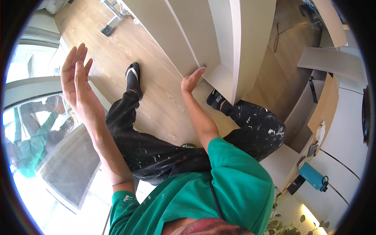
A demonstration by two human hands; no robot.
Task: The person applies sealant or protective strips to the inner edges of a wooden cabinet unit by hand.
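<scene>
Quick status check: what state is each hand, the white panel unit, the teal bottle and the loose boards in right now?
left hand: raised, open, fingers together, touching nothing
right hand: open, pressed flat against the panel unit's edge
white panel unit: lying across the wood floor, its end between the person's feet
teal bottle: lying on its side on the counter
grey board: resting loose at the right, unattached

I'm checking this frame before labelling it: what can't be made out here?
- Right hand palm and fingertips: hidden against the white panel, head view.
- Panel top: cut off by the picture's upper edge.
- Right foot: partly behind the panel.
- Items on the shelf: too small, bent by the fisheye rim.
</scene>
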